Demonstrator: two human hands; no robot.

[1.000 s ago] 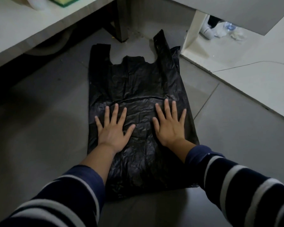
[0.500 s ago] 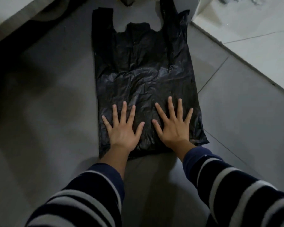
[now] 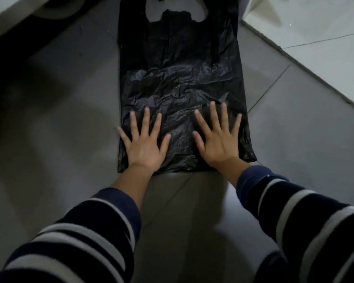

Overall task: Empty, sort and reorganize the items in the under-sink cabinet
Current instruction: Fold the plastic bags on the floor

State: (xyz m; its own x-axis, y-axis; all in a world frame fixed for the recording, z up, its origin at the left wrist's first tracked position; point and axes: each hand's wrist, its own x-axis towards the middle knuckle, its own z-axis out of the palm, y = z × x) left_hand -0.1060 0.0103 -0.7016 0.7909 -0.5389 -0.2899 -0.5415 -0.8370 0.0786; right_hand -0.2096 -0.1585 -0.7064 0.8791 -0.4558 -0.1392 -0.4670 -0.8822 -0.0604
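Note:
A black plastic carrier bag [image 3: 178, 74] lies flat on the grey floor tiles, handles pointing away from me, its surface crinkled. My left hand [image 3: 143, 144] presses flat on the bag's near left corner with fingers spread. My right hand [image 3: 219, 139] presses flat on the near right part, fingers straight and spread too. Both palms are down and neither hand grips anything. The bag's near edge sits just behind my wrists.
A white raised ledge or panel [image 3: 323, 43] runs diagonally along the right. At the upper left is a pale cabinet edge [image 3: 10, 11] with dark shadow below it. Grey floor tiles [image 3: 294, 139] surround the bag.
Both hands have slid along the bag toward me, from its middle to its near edge, staying flat. The view has tilted down, so the cabinet opening at the top has left the frame.

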